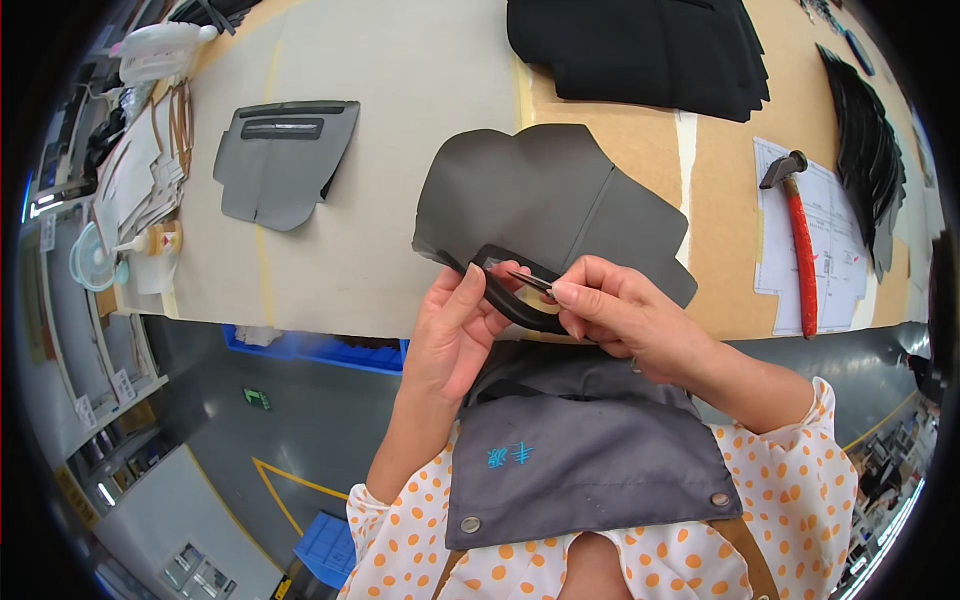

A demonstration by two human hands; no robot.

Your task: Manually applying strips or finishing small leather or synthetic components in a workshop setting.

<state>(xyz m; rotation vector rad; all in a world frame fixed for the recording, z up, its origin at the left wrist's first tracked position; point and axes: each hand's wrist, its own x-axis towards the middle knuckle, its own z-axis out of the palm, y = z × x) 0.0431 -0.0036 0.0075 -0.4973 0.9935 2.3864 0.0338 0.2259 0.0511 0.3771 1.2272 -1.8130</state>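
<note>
The left hand (450, 330) pinches one grey panel (525, 190); the right hand (630, 310) grips one pointed tool (530, 280). Nearby: one smaller panel (270, 175), one hammer (803, 255).

One left hand (455, 335) and one right hand (640, 315) make two. There is one thin tool (530, 281), one big grey piece (535, 185), one small grey piece (275, 180), one hammer (803, 250) and two big black stacks (640, 55).

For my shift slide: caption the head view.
Left hand holds a grey panel by its near edge; right hand holds a slim dark tool close to that edge.
</note>
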